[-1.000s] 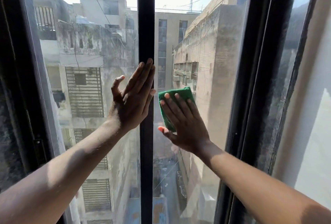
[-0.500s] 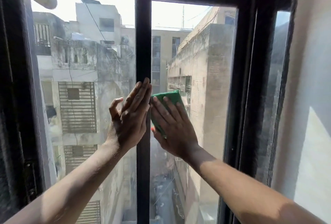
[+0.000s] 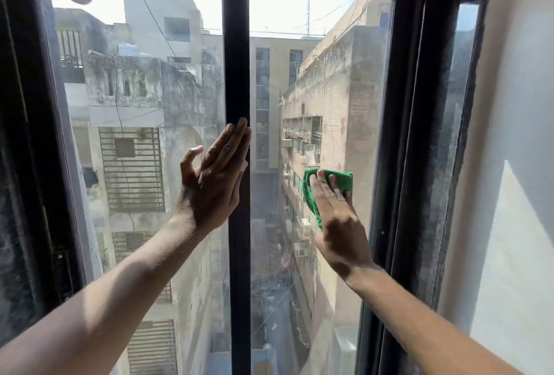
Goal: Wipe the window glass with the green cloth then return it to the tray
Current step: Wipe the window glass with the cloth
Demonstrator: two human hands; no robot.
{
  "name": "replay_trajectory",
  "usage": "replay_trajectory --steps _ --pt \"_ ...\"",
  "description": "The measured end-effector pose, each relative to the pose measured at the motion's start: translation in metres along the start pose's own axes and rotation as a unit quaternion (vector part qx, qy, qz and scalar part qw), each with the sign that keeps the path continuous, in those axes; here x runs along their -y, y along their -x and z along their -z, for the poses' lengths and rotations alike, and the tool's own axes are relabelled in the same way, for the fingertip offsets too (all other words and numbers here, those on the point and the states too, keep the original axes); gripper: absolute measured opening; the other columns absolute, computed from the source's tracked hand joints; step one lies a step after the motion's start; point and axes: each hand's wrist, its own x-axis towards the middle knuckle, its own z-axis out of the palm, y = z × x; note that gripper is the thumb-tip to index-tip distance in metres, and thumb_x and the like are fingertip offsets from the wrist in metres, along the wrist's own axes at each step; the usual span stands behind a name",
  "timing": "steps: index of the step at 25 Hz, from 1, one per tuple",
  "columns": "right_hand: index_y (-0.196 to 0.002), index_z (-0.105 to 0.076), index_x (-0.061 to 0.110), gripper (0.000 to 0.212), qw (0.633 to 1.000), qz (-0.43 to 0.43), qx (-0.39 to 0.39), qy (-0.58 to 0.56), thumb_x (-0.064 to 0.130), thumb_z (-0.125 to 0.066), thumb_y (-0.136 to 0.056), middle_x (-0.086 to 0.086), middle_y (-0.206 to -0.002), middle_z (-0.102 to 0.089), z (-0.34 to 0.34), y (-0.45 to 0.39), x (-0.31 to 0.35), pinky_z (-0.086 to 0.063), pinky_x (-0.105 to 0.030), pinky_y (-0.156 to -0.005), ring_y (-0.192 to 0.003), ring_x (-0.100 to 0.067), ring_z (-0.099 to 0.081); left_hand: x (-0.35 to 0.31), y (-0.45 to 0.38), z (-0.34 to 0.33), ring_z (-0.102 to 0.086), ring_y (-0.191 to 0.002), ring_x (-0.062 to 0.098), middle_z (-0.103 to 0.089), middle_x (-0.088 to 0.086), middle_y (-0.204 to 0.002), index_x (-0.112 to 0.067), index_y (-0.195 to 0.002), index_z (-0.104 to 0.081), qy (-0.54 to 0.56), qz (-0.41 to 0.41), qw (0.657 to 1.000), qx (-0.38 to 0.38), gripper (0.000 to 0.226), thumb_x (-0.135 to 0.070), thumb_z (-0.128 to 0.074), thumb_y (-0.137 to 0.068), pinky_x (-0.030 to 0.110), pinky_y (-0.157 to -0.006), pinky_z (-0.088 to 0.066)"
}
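Green cloth (image 3: pixel 344 179) is being swept rightward from the flat-fingered left hand (image 3: pixel 209 188); seemingly soft, light, it is being pinned centrally by the straight-fingered right hand (image 3: pixel 338 224).

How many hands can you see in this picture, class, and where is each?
2. The left hand lies flat against the central black bar; the right hand presses the green cloth on the right pane.

Bare glass (image 3: pixel 317 89) above the cloth (image 3: pixel 344 180), between mullion (image 3: pixel 238 59) and right frame (image 3: pixel 403 104)
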Motion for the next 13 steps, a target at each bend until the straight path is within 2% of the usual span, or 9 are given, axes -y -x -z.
replay_trajectory --steps 2,3,5,7,9,10,11,13 --pt "-0.143 -0.055 0.012 0.071 0.977 -0.119 0.032 -0.174 -0.005 -0.068 -0.076 -0.010 -0.146 -0.067 0.042 -0.015 -0.001 -0.059 -0.041 -0.108 -0.133 -0.035 -0.069 -0.001 -0.002 0.006 -0.040 -0.169 0.009 -0.034 -0.007 -0.185 -0.024 -0.176 -0.041 -0.005 0.004 1.000 0.000 0.058 -0.018 -0.046 -0.119 0.048 -0.120 -0.030" --pt "-0.128 -0.061 0.015 0.055 0.957 -0.180 0.030 -0.227 0.009 -0.069 -0.074 -0.007 -0.132 -0.068 0.060 -0.027 -0.001 -0.058 -0.036 -0.100 -0.122 -0.027 -0.070 -0.003 -0.003 0.009 -0.042 -0.167 0.011 -0.036 -0.006 -0.185 -0.022 -0.175 -0.043 -0.010 0.003 1.000 -0.004 0.059 -0.014 -0.050 -0.116 0.047 -0.119 -0.033" --pt "-0.107 -0.073 0.012 0.036 0.898 -0.269 0.040 -0.347 0.021 -0.069 -0.072 -0.011 -0.109 -0.074 0.089 -0.046 0.002 -0.058 -0.035 -0.083 -0.100 -0.024 -0.071 -0.007 -0.007 0.017 -0.049 -0.164 0.016 -0.041 -0.001 -0.182 -0.017 -0.172 -0.048 -0.018 -0.011 1.000 -0.005 0.064 -0.005 -0.057 -0.110 0.046 -0.114 -0.040" --pt "-0.106 -0.074 -0.002 0.033 0.841 -0.308 0.065 -0.441 0.017 -0.070 -0.080 -0.015 -0.095 -0.074 0.106 -0.055 0.010 -0.060 -0.034 -0.068 -0.087 -0.025 -0.069 -0.008 -0.013 0.026 -0.057 -0.160 0.025 -0.048 0.005 -0.178 -0.010 -0.167 -0.055 0.018 -0.013 1.000 0.013 0.059 -0.001 -0.061 -0.109 0.048 -0.108 -0.052" --pt "-0.116 -0.071 -0.009 0.029 0.803 -0.324 0.080 -0.493 0.008 -0.069 -0.093 -0.015 -0.094 -0.075 0.116 -0.056 0.024 -0.062 -0.032 -0.060 -0.084 -0.025 -0.071 -0.011 -0.021 0.040 -0.061 -0.155 0.030 -0.056 0.008 -0.174 -0.011 -0.162 -0.062 0.099 0.028 0.992 0.072 0.047 -0.014 -0.058 -0.115 0.052 -0.111 -0.054" --pt "-0.118 -0.071 -0.006 0.024 0.789 -0.319 0.087 -0.517 0.004 -0.068 -0.096 -0.013 -0.094 -0.077 0.119 -0.055 0.032 -0.064 -0.031 -0.059 -0.084 -0.024 -0.073 -0.014 -0.023 0.049 -0.065 -0.147 0.029 -0.063 0.007 -0.166 -0.015 -0.156 -0.068 0.183 0.063 0.975 0.109 0.042 -0.025 -0.052 -0.118 0.053 -0.112 -0.054" --pt "-0.118 -0.073 -0.001 0.022 0.778 -0.308 0.094 -0.539 0.003 -0.068 -0.098 -0.010 -0.093 -0.079 0.121 -0.052 0.040 -0.064 -0.031 -0.059 -0.083 -0.021 -0.075 -0.020 -0.026 0.060 -0.070 -0.134 0.024 -0.073 0.003 -0.151 -0.020 -0.145 -0.075 0.300 0.112 0.936 0.145 0.043 -0.037 -0.045 -0.119 0.052 -0.108 -0.057" --pt "-0.117 -0.074 0.005 0.021 0.763 -0.295 0.104 -0.565 0.007 -0.071 -0.097 -0.007 -0.092 -0.081 0.122 -0.042 0.061 -0.062 -0.031 -0.061 -0.083 -0.019 -0.075 -0.037 -0.026 0.092 -0.076 -0.103 0.010 -0.083 -0.008 -0.115 -0.030 -0.119 -0.081 0.520 0.247 0.787 0.222 0.054 -0.056 -0.034 -0.113 0.034 -0.087 -0.064"
